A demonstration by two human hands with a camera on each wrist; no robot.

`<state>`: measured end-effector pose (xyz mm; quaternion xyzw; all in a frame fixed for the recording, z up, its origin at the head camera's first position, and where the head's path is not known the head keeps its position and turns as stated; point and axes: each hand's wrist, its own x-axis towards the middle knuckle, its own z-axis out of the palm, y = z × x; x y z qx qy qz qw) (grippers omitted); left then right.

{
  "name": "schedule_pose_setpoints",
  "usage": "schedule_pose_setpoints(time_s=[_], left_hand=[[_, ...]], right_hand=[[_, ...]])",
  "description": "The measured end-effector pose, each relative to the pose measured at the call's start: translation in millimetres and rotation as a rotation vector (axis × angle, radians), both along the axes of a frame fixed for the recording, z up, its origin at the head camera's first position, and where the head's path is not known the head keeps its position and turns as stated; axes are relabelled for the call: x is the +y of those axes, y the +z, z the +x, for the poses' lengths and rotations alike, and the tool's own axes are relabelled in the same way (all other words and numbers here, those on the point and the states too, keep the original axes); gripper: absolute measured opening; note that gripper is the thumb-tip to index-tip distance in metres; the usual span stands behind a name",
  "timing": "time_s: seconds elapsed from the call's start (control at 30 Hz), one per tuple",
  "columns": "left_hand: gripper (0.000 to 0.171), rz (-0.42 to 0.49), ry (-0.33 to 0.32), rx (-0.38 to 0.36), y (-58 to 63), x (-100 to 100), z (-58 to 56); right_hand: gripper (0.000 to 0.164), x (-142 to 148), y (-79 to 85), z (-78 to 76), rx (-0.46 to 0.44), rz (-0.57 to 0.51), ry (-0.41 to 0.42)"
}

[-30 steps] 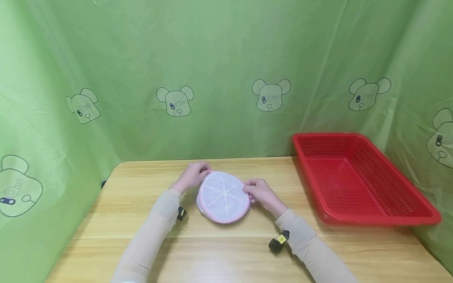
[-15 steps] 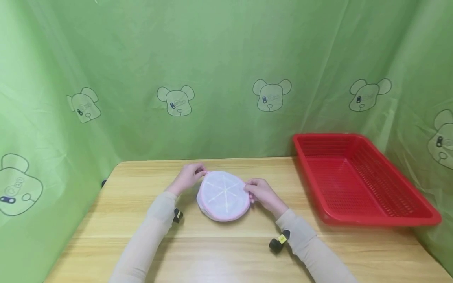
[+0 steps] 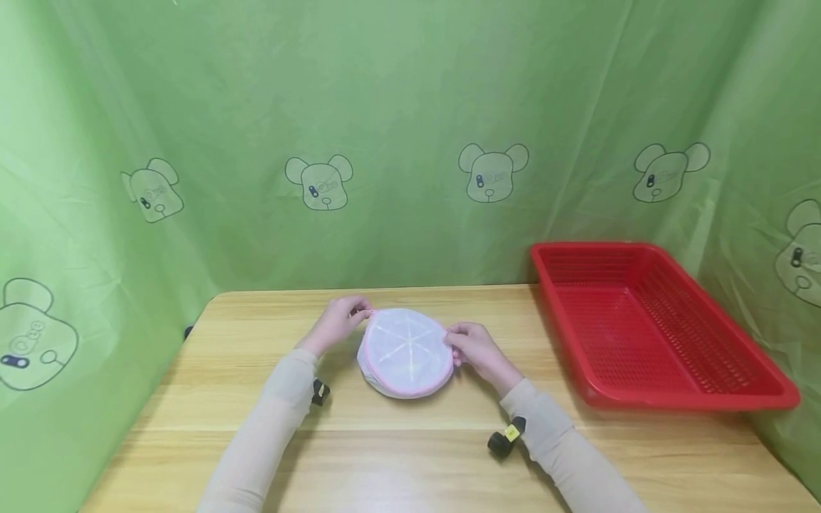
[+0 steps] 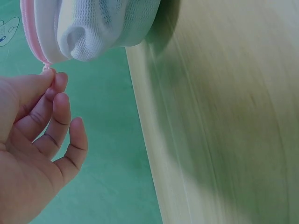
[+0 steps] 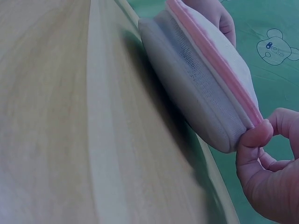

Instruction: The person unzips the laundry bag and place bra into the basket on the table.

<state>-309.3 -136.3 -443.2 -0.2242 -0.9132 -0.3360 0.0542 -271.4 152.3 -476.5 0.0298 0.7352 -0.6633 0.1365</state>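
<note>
A round white mesh laundry bag with a pink zipper round its rim is over the middle of the table; white lines cross its top like spokes. At the bag's far left edge my left hand pinches the small pink zipper pull between thumb and index finger, the other fingers loosely bent. On the opposite side, my right hand pinches the rim between thumb and fingers. Seen from the right wrist, the pink zipper appears closed along the visible side, above soft mesh walls.
To the right stands a red plastic basket with slotted walls, nothing visible inside. The wooden table ends at a green curtain printed with bear heads. Black wrist cameras hang by both sleeves.
My left hand has shifted slightly left with the zipper pull, away from the bag's rim. The bag's near edge has risen a little in view. My right hand has hardly moved.
</note>
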Motion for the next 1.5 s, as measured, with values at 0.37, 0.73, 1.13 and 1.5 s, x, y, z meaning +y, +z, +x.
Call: schedule_pose_setpoints(time_s=[0.37, 0.73, 1.13, 1.5], left_hand=[[0.011, 0.002, 0.006, -0.010, 0.7, -2, 3.2], [0.008, 0.012, 0.025, -0.006, -0.3, -6, 9.2], [0.010, 0.040, 0.051, -0.053, -1.5, -10, 16.5], [0.011, 0.051, 0.045, -0.059, -0.5, -11, 28.4]], right_hand=[[0.030, 1, 0.8, 2.5, 0.015, -0.019, -0.018], [0.031, 1, 1.6, 1.5, 0.008, -0.008, -0.023], [0.028, 1, 0.0, -0.8, 0.005, -0.023, -0.029], [0.028, 1, -2.5, -0.9, 0.000, -0.023, -0.034]])
